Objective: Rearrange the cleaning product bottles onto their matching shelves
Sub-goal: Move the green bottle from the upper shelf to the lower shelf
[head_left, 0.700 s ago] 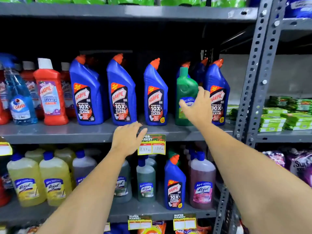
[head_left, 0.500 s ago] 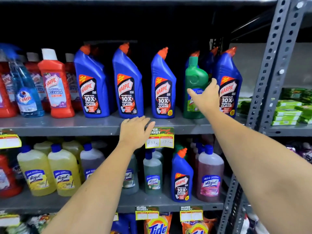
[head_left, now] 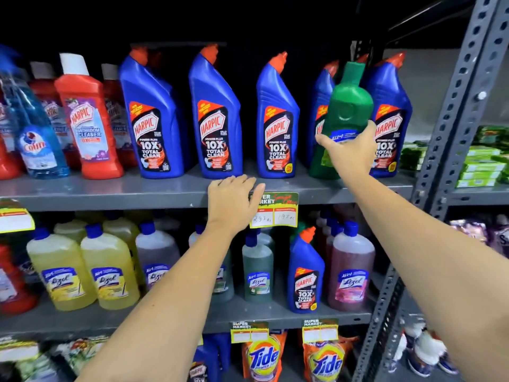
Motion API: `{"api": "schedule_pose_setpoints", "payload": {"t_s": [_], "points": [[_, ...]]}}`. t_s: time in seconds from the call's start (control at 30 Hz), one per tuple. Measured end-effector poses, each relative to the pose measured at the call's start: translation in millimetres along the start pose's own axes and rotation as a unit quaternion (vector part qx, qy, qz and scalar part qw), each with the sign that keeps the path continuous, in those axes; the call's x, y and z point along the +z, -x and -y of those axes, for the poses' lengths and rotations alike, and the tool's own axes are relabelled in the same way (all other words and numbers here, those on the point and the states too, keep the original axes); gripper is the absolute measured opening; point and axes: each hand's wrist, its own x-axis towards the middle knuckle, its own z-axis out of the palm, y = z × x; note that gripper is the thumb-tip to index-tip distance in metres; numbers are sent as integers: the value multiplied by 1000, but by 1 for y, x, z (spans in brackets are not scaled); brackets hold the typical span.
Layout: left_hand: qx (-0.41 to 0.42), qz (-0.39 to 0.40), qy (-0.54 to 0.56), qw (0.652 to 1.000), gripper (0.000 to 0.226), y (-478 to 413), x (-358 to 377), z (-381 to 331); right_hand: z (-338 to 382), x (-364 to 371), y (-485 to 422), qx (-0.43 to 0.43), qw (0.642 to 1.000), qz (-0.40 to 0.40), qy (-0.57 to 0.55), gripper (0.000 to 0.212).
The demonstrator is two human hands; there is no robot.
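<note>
Right hand [head_left: 348, 153] grasps the green bottle [head_left: 347, 106], tilted among blue Harpic bottles [head_left: 217, 114] at upper right of the frame. Left hand [head_left: 234, 202] rests open on the upper shelf [head_left: 110, 193] edge. Step in hand: lifting out the misplaced bottle; next, it likely belongs on the lower shelf [head_left: 165, 317] beside the green Lizol bottle [head_left: 257, 267].

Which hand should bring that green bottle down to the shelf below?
The right hand. It already grips the green bottle, tilted among the blue Harpic bottles. The left hand rests empty on the upper shelf's edge, so it would have to take the bottle over first.
</note>
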Motion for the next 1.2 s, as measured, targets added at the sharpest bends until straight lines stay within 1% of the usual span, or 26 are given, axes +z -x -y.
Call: {"api": "schedule_pose_setpoints", "payload": {"t_s": [0.07, 0.13, 0.2, 0.23, 0.3, 0.37, 0.4, 0.47, 0.5, 0.57, 0.63, 0.7, 0.77, 0.83, 0.97, 1.0, 1.07, 1.2], "points": [[-6, -14, -2, 1000, 42, 0, -1, -2, 5, -13, 13, -13, 998, -29, -61, 96], [-8, -9, -2, 1000, 43, 0, -1, -2, 12, -31, 29, -19, 993, -54, -106, 104], [-3, 8, 9, 1000, 46, 2, 0, 0, 14, -51, 53, -41, 986, -61, -150, 98], [-1, 12, 21, 1000, 47, 5, 1, 3, 12, -62, 68, -55, 983, -58, -165, 91], [9, -4, 47, 999, 49, 25, 1, 7, 6, -82, 102, -69, 982, -36, -174, 80], [23, -26, 70, 997, 52, 60, 3, 12, -4, -96, 139, -57, 984, 7, -170, 74], [24, -23, 81, 996, 52, 84, 7, 15, -12, -99, 158, -42, 984, 30, -171, 73], [12, 17, 93, 995, 53, 135, 22, 23, -33, -97, 194, -9, 982, 77, -174, 77], [0, 53, 95, 994, 53, 161, 31, 26, -45, -92, 211, 7, 980, 100, -171, 79], [-20, 149, 85, 985, 53, 209, 50, 31, -70, -77, 241, 39, 977, 143, -150, 81], [-23, 251, 54, 966, 57, 246, 70, 35, -93, -55, 263, 77, 974, 175, -120, 79], [-27, 340, 39, 939, 61, 271, 88, 41, -113, -32, 279, 105, 971, 192, -92, 76], [-42, 405, 32, 913, 63, 283, 105, 46, -132, -9, 286, 122, 968, 211, -67, 79], [-46, 423, 26, 905, 65, 286, 114, 45, -149, 9, 290, 143, 962, 230, -42, 86], [-54, 444, 14, 894, 67, 286, 130, 42, -178, 40, 290, 177, 950, 256, -12, 91], [-53, 441, 11, 896, 68, 288, 131, 41, -183, 45, 291, 182, 948, 261, -3, 92], [-53, 412, 17, 909, 69, 289, 132, 40, -191, 52, 295, 191, 944, 268, 14, 95], [-49, 409, 23, 911, 66, 287, 124, 34, -197, 58, 302, 186, 944, 269, 29, 103]]}}
